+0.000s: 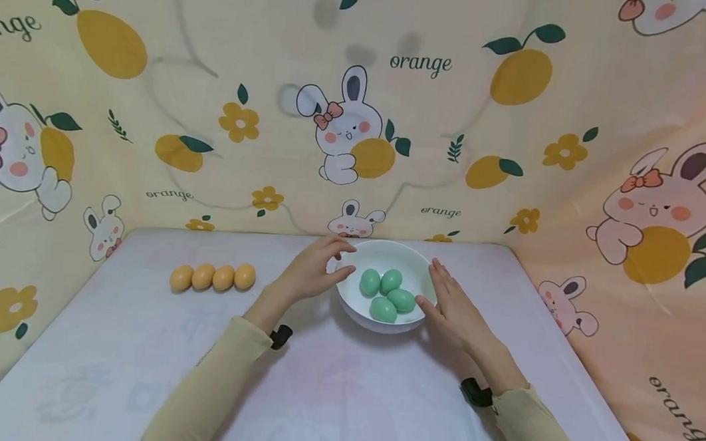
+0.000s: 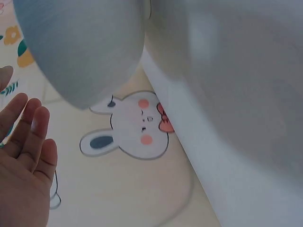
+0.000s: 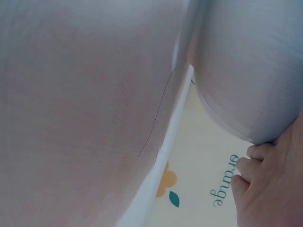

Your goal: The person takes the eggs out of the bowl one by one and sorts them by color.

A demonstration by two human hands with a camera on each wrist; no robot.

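A white bowl (image 1: 377, 326) stands on the table with several green eggs (image 1: 383, 309) lying inside. At the bowl's left side is my left hand (image 1: 308, 271), thumb and fingers spread apart and loosely bent, holding nothing. In the left wrist view, a gap shows between this hand (image 2: 23, 165) and the bowl's outer wall (image 2: 90, 47). My right hand (image 1: 458, 312) lies along the bowl's right rim with its fingers fairly straight. In the right wrist view, the fingers of that hand (image 3: 274, 179) seem to touch the bowl's wall (image 3: 251, 71); their tips are hidden.
A row of several orange-brown eggs (image 1: 213, 278) sits on the table left of the bowl. The table (image 1: 332, 392) has a pale cover. Behind it and at both sides hangs a printed cloth (image 1: 266, 43) with rabbits and oranges. Dark straps circle both wrists.
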